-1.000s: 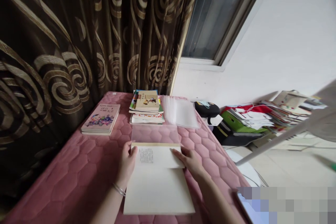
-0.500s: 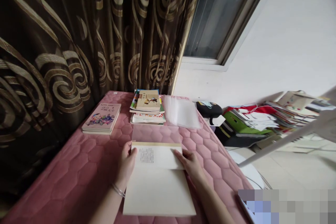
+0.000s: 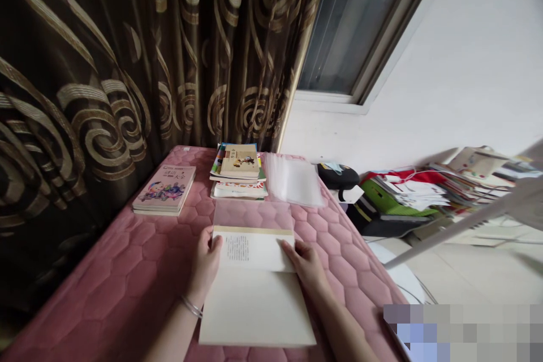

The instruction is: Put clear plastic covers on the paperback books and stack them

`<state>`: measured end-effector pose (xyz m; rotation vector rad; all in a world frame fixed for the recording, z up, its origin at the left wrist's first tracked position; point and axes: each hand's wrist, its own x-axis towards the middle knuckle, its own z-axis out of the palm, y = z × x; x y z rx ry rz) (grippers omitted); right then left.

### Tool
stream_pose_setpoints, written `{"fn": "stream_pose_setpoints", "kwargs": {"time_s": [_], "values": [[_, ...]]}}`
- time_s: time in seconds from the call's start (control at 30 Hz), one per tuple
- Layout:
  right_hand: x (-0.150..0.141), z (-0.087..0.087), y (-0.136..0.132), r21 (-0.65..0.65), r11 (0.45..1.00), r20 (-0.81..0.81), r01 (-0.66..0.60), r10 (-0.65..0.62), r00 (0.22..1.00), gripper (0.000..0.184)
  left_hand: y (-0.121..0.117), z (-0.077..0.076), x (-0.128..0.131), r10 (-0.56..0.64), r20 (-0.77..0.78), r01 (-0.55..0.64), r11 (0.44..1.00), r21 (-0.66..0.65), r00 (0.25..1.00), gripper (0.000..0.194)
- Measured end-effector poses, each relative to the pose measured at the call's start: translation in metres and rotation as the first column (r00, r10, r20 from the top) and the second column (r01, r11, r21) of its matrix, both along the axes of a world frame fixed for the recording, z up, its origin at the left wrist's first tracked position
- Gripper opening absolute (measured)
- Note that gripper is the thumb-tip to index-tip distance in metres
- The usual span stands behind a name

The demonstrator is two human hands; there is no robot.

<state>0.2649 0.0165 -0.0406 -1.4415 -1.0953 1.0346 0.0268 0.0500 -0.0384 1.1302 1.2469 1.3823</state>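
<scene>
An open book lies before me on the pink quilted surface, its blank pale page toward me. Its far leaf carries a block of small print and a tan strip along the top. A clear plastic book cover extends beyond that leaf. My left hand is closed on the left edge of the leaf and plastic, thumb on top. On the right edge, my right hand pinches the same layers, also with the thumb above. The undersides of both grips are hidden.
Pink-covered books are stacked at left. Farther back stands a pile of mixed books, with clear plastic covers beside it. A patterned curtain hangs behind. Papers and a pale pole are off to the right.
Almost nothing differs. The book's far leaf and the plastic sit very slightly higher in view, and both hands keep their hold at its edges.
</scene>
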Motion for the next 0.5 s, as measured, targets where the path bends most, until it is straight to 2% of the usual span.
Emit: {"fn": "stream_pose_setpoints", "kwargs": {"time_s": [0.2, 0.3, 0.5], "values": [[0.001, 0.004, -0.004, -0.018, 0.999, -0.063, -0.035, 0.034, 0.997, 0.044, 0.004, -0.008, 0.0, 0.052, -0.074, -0.05, 0.998, 0.026, 0.996, 0.032], [0.001, 0.006, -0.007, -0.028, 0.998, -0.084, -0.054, 0.052, 0.995, 0.041, 0.003, -0.007, 0.0, 0.059, -0.082, -0.057, 0.998, 0.023, 0.995, 0.033], [0.001, 0.0, -0.005, 0.007, 1.0, 0.016, -0.01, 0.01, 1.0, 0.037, -0.002, 0.005, 0.001, -0.034, 0.051, 0.035, 0.999, -0.03, 0.998, 0.035]]}}
